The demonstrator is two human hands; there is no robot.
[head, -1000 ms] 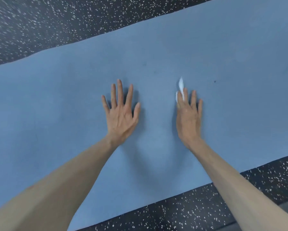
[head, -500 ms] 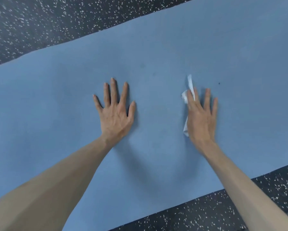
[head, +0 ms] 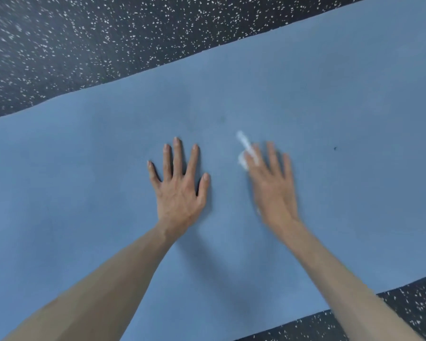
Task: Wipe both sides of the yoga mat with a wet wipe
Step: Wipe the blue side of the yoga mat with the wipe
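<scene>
A blue yoga mat (head: 84, 193) lies flat across the whole view, running from lower left to upper right. My left hand (head: 178, 183) rests palm down on it with fingers spread. To its right my right hand (head: 272, 185), blurred by motion, lies flat with straight fingers and presses a white wet wipe (head: 244, 150) onto the mat. Most of the wipe is hidden under the palm; a strip sticks out past the index finger.
Black rubber floor with white speckles (head: 108, 45) shows beyond the mat's far edge and again at the near right corner (head: 416, 311). A tiny dark speck (head: 335, 148) sits on the mat to the right of my right hand.
My right hand with the wipe slid right, then back left toward my left hand, and is blurred now. My left hand stays planted on the mat.
</scene>
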